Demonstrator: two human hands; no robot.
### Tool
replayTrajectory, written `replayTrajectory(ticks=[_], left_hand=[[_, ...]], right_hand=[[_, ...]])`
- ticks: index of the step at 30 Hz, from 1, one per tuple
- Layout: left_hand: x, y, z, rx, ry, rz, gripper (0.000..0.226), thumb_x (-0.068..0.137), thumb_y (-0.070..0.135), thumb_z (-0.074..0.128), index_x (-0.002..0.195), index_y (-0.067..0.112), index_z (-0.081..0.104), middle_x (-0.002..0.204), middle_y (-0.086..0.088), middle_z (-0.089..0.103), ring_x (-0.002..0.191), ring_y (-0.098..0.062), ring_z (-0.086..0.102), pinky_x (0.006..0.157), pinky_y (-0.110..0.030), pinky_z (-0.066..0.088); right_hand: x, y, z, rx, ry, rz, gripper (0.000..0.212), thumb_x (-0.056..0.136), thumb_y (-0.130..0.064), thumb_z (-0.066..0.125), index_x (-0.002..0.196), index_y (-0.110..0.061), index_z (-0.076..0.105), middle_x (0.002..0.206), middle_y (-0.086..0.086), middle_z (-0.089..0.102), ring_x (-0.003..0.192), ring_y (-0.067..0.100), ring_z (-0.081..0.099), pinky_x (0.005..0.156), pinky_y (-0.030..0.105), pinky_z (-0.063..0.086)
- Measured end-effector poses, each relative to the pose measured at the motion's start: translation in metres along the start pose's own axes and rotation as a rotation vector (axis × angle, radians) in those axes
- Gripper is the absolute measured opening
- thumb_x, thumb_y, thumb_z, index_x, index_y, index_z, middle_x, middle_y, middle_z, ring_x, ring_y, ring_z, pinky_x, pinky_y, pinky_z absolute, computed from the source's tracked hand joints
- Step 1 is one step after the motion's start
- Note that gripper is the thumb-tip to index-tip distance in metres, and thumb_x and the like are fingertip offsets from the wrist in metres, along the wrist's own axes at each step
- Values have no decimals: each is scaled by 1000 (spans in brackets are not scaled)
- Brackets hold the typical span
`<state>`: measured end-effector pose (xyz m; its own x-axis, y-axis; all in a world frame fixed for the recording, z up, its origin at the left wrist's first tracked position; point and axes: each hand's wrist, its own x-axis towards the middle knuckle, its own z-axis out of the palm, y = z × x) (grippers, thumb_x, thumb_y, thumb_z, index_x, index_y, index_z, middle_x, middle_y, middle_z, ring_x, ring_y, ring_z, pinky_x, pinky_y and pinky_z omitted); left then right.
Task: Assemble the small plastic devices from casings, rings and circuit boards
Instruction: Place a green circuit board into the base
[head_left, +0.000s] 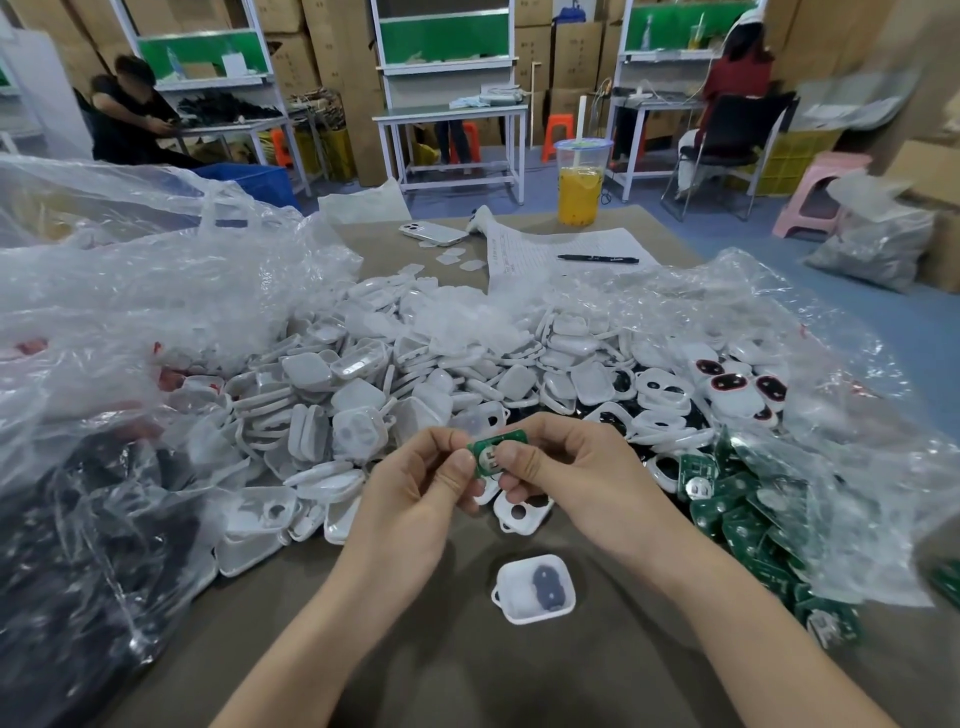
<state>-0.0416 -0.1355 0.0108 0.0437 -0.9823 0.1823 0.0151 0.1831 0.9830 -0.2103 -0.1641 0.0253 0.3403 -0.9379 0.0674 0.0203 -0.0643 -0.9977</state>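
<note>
One green circuit board (491, 454) is pinched between the left hand (415, 493) and right hand (576, 483), thumbs on top, held just beyond the open white casing (535, 588). Board-fitting step, probably. Next it'd need to be lined up and pressed into that casing.

One white casing (535, 590) sits open side up on the bench (519, 675), with a grey pad inside and a little loop on its left corner. Just beyond it, a small green circuit board (491, 457) is pinched above the bench between the left hand (415, 499) and right hand (576, 478). Further beyond is a big heap of white casings and rings (415, 374). Off to its right is a pile of green boards (753, 519).
</note>
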Motion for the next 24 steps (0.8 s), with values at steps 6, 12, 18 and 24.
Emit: replayTrajectory(ticks=[6, 12, 18, 24], left_hand=[[0, -1, 0, 41, -10, -1, 16, 102, 1, 49, 91, 8, 59, 69, 6, 61, 65, -9, 54, 65, -13, 46], [0, -2, -2, 63, -2, 17, 18, 102, 1, 50, 91, 11, 60, 78, 2, 65, 75, -12, 56, 75, -22, 48], [1, -2, -3, 80, -3, 21, 20, 103, 1, 49, 90, 11, 60, 79, -1, 63, 77, -17, 54, 81, -37, 46], [0, 1, -3, 77, -6, 10, 21, 102, 0, 49, 89, 11, 60, 78, -1, 63, 76, -16, 54, 80, -34, 46]], right_hand=[[-1, -2, 3, 4, -11, 3, 15, 90, -17, 72, 80, -24, 79, 71, -4, 73, 66, 7, 66, 69, 19, 54], [-1, -3, 4, -31, 4, 7, 7, 84, -28, 74, 84, -23, 80, 77, 11, 73, 67, 11, 66, 75, 28, 57], [-2, -2, 5, -40, 14, 14, 9, 89, -20, 72, 82, -23, 78, 70, 1, 72, 63, 11, 65, 69, 21, 55], [-3, -5, 7, -93, 14, -1, 12, 92, -20, 70, 83, -24, 77, 75, 12, 71, 57, 11, 58, 66, 23, 51]])
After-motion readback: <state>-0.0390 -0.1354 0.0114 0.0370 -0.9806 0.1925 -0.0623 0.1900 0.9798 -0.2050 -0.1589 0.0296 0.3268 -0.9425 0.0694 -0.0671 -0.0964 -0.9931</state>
